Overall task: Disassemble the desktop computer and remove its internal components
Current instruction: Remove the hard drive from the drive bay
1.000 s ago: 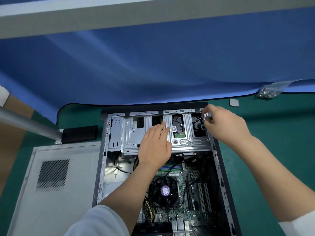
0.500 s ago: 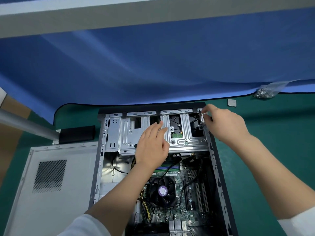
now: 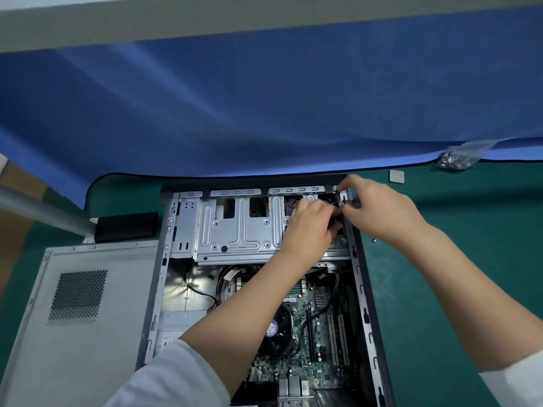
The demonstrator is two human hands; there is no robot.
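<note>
The side panel point(image 3: 73, 318) is already removed (laid left of the case point(image 3: 361, 289) on the table point(image 3: 455, 289)). Drive cage point(image 3: 235, 230), fan point(image 3: 282, 327) and board point(image 3: 320, 333) remain fitted. Both hands' grips (left hand point(image 3: 308, 227), right hand point(image 3: 379, 210)) are curled at the cage's far right corner; what is held cannot be told.

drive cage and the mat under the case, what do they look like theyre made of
Drive cage: looks like bare stamped sheet steel, dull silver, judging by its pressed ribs, punched holes and soft glare. Green mat: seems a matte rubber or vinyl bench mat, flat with no shine; which one is unclear.
</note>
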